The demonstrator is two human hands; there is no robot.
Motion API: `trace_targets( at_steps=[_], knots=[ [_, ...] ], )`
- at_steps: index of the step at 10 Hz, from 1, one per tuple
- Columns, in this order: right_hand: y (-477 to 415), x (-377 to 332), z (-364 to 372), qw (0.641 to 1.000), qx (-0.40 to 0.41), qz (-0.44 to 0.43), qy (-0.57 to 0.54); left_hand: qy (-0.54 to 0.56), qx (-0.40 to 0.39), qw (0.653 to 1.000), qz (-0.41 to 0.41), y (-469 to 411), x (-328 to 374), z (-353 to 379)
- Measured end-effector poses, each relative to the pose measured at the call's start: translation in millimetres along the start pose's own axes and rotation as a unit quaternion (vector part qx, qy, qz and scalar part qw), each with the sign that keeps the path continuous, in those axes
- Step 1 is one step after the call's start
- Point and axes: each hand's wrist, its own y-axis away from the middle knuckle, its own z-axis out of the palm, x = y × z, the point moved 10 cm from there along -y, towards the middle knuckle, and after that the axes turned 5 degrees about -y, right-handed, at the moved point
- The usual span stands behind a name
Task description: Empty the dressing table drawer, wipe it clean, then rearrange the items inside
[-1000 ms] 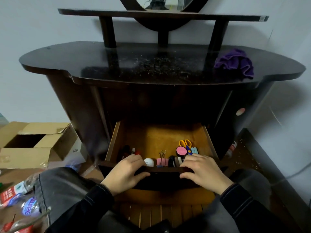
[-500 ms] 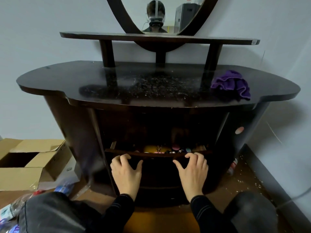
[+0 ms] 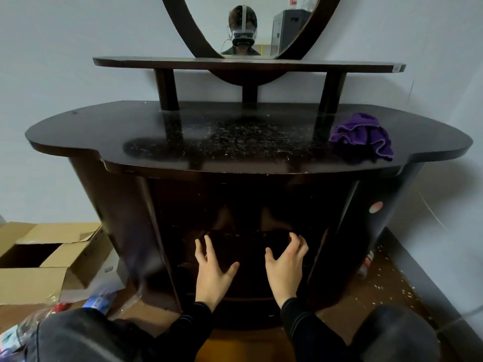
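Black fabric sleeves (image 3: 307,325) with pale stitching show at the near edge, flanked by two rounded knees (image 3: 78,335) in dark grey cloth, both cut off by the frame. Between the forearms shows an amber patch (image 3: 235,346), too little of it to tell what it is. The left hand (image 3: 213,273) lies with straight fingers fanned wide against the glossy dark-brown wooden drawer front (image 3: 248,246); the right hand (image 3: 283,269) is spread too, its fingertips bent a little, holding nothing. The drawer sits low in the middle of the curved dressing table body, pushed in, so its contents are hidden and its edges are nearly lost in shadow. To the near left an open brown cardboard box (image 3: 39,257) stands on the floor, with crinkled plastic wrappers and bottles (image 3: 99,301) just beside it, blurred. To the right a small bottle (image 3: 367,263) sits among pale specks on the brown floor. A round pinkish sticker (image 3: 375,207) marks the cabinet's right side. Farther up, the polished black lobed surface (image 3: 104,134) is dusted with white flecks at its middle, and a crumpled purple cloth (image 3: 363,134) rests at its right end. Beyond, a thin dark shelf (image 3: 248,64) on three posts carries an oval mirror (image 3: 261,22), cropped at the top, reflecting a person's head in a headset.
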Motion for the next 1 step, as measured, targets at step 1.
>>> trace_targets(
  at_steps=[1],
  knots=[
    [-6.9, -0.4, -11.6, 0.995, -0.082, -0.015, 0.06, -0.016, -0.018, 1.0, 0.017, -0.5, -6.8, -13.2]
  ],
)
